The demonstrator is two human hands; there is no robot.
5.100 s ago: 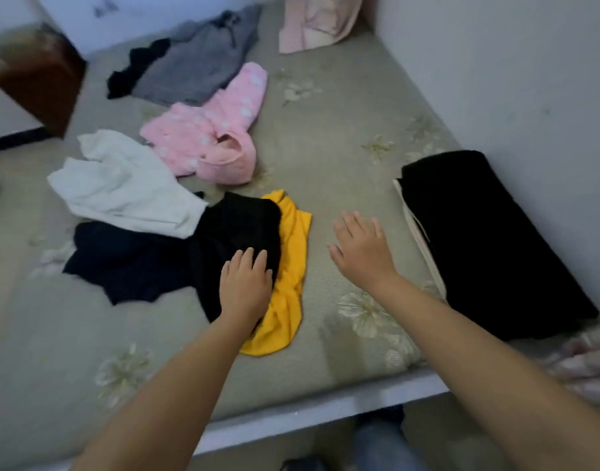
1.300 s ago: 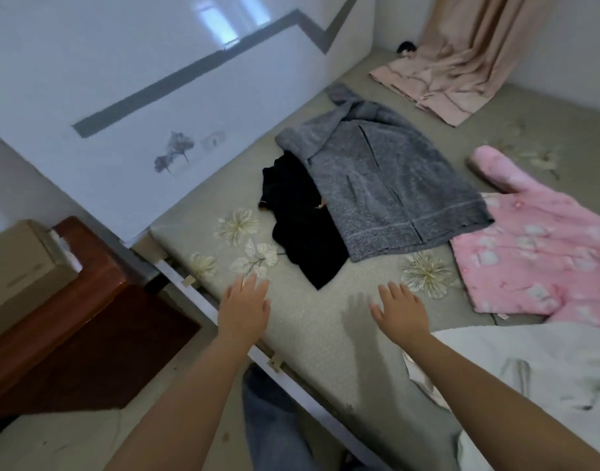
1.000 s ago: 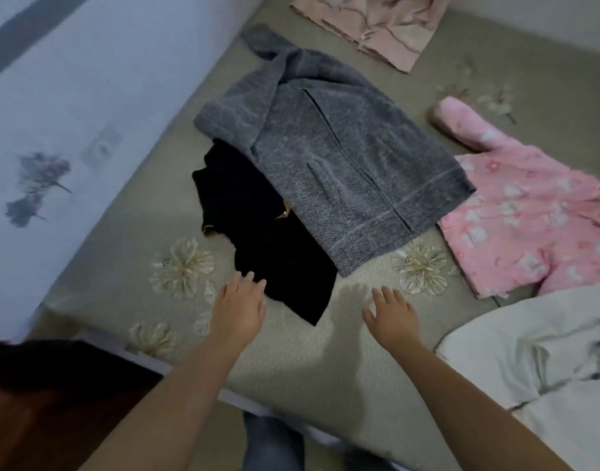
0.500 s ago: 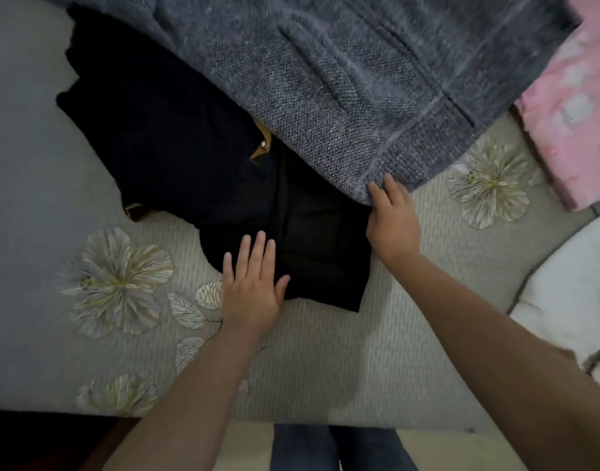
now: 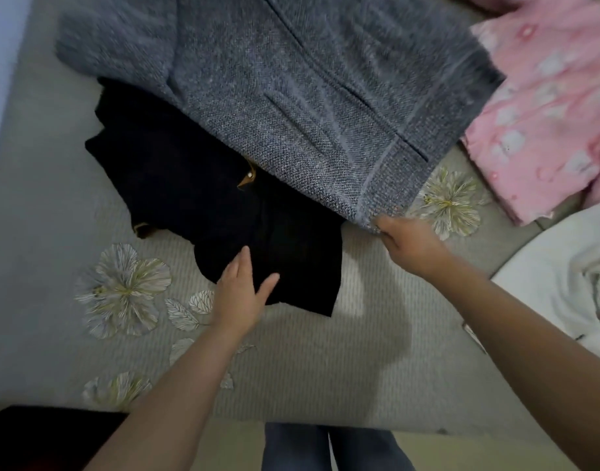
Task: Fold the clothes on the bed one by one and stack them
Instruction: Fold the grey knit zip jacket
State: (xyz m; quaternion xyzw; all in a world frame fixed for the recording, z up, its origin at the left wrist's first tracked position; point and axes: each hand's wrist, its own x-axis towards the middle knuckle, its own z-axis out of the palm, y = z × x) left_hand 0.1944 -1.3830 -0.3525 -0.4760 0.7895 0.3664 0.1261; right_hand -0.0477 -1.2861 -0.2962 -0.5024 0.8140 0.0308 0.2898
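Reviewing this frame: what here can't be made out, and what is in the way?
Head view only:
- Black garment: its upper part lies under the grey sweater, so its type is unclear.
- Grey sweater: cut off by the top edge; motion blur smears it.
- Right hand fingertips: tucked under the sweater's hem.
- Pink garment and white garment: cropped by the right edge.
- Left hand: contact with the black garment unclear.

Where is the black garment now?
In the head view, the black garment lies centre-left on the bed, partly under the grey sweater, with the left hand on its near edge.
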